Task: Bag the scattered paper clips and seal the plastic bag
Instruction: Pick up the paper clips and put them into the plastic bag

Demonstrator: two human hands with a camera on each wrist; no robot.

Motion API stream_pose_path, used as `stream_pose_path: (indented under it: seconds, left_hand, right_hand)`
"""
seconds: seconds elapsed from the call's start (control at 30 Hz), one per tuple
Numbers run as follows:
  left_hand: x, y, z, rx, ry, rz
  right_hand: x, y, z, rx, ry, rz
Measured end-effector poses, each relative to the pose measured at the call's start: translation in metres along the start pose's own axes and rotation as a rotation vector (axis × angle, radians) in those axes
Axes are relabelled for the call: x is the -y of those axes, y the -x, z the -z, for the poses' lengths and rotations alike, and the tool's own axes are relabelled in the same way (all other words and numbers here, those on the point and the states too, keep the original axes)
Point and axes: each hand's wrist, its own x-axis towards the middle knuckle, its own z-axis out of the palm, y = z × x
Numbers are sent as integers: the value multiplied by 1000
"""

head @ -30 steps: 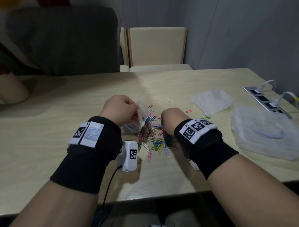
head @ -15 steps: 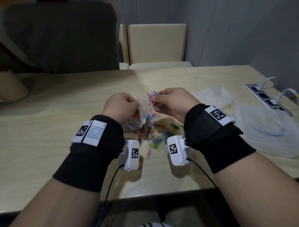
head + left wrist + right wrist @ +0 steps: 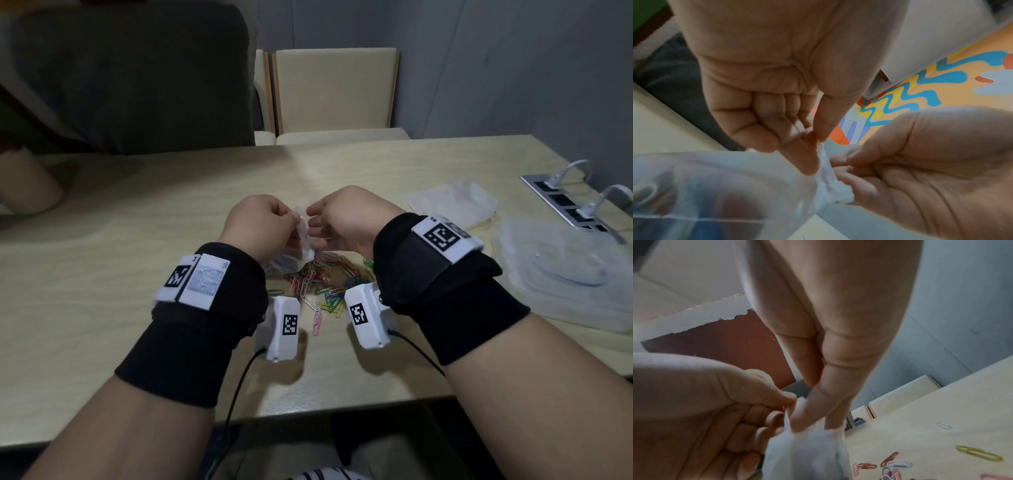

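A small clear plastic bag (image 3: pixel 297 253) with some clips inside hangs between my two hands above the table (image 3: pixel 102 281). My left hand (image 3: pixel 294 217) pinches its rim between thumb and forefinger (image 3: pixel 819 138). My right hand (image 3: pixel 313 214) meets it from the right, with its fingertips (image 3: pixel 807 417) closed on the bag's mouth (image 3: pixel 803 449). No clip shows in those fingers. Beneath the hands lies a loose pile of coloured paper clips (image 3: pixel 325 277); a yellow one (image 3: pixel 978 455) and a few others (image 3: pixel 865 465) lie apart from it.
To the right lie another crumpled clear bag (image 3: pixel 452 202), a stack of clear plastic (image 3: pixel 565 274) and a socket strip with plugged cables (image 3: pixel 575 205). A beige chair (image 3: pixel 335 89) and a dark seat back (image 3: pixel 130 75) stand behind the table.
My right hand has lifted off the clip pile and swung left and up to the bag's mouth. The left hand has kept hold of the bag and raised it slightly.
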Motion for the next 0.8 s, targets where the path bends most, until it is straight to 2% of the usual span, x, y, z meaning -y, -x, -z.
stream_pose_path:
  seconds: [0.13,0.2,0.3,0.43,0.57,0.8]
  left_hand:
    - [-1,1,1,-7,8,-1]
    - [-1,0,1,-1,4,-6]
    - [-4,0,-3,10,1,-4]
    - [-7,-2,-11,20,2,-3]
    - [-9,-2,-17,31,-26,-14]
    - [-7,-3,-17,26,-30,-18]
  right_hand:
    - [-6,0,10,-119,129,104]
    - [-14,-4,25,-218,421,81]
    - [-25,-1,56,-307,853,-75]
    - [-49,-1,102,-320,1112,-299]
    - [-56,3,118,-248,1132,-384]
    - [-62,-3,90,-215,1137,-304]
